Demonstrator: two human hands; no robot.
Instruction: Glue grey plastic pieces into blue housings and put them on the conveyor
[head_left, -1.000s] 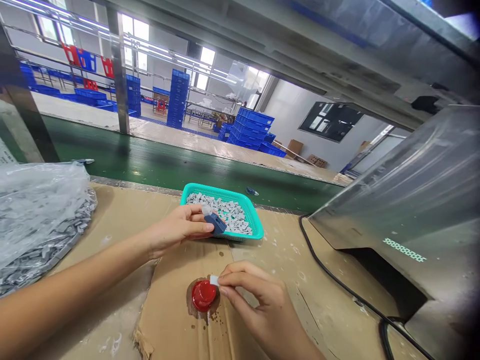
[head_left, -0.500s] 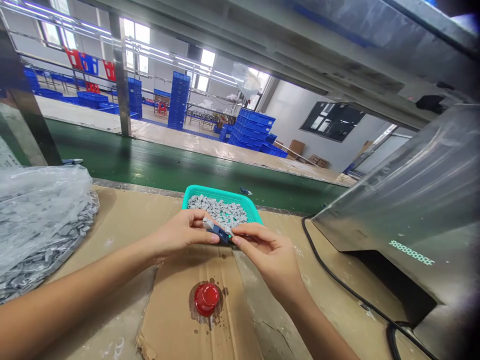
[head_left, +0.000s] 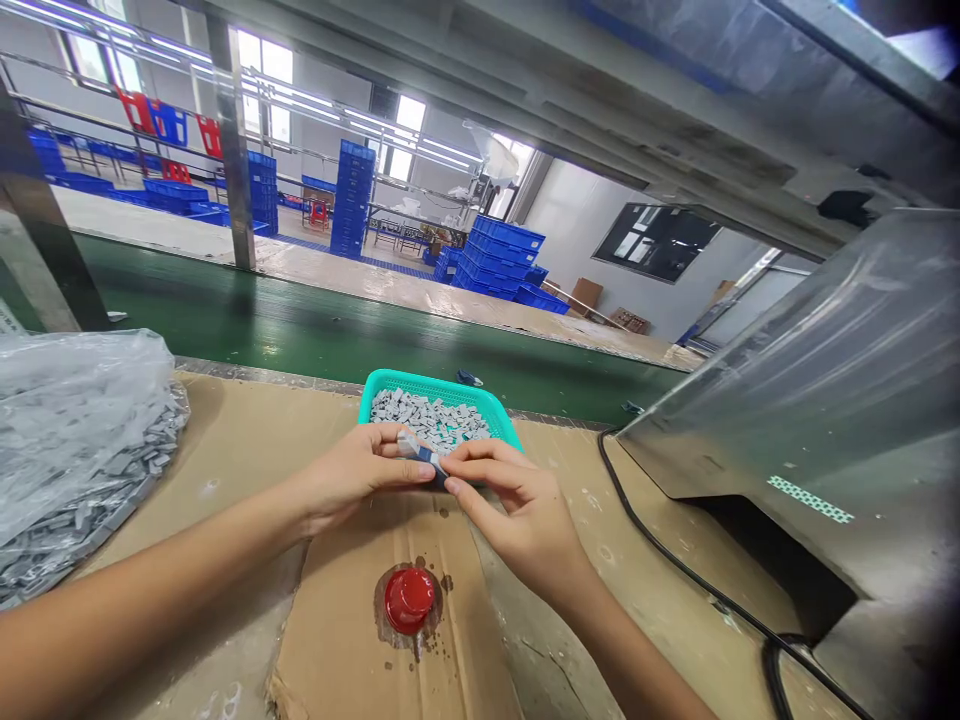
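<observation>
My left hand (head_left: 367, 470) grips a small dark blue and grey part (head_left: 424, 456) between thumb and fingers, in front of a teal basket (head_left: 495, 413). The basket holds many small grey pieces (head_left: 427, 412). From the right, my right hand (head_left: 510, 490) pinches at the part's right end, where a light grey bit shows between the fingertips. Whether that bit is separate from the part cannot be told. Below the hands, a wet red cup-shaped object (head_left: 410, 600) stands on a cardboard sheet (head_left: 360, 640) with a dark wet stain around it.
A clear plastic bag (head_left: 82, 430) of grey pieces lies at the left. Behind the basket runs a green belt (head_left: 315, 330) carrying small dark parts (head_left: 469, 378). A metal housing (head_left: 810, 400) and black cable (head_left: 660, 550) are at the right. A metal structure hangs overhead.
My right hand has moved slightly left, closer against the part in my left hand. The part shows less between the fingers. Dark pieces on the belt have shifted left, and the view has moved slightly.
</observation>
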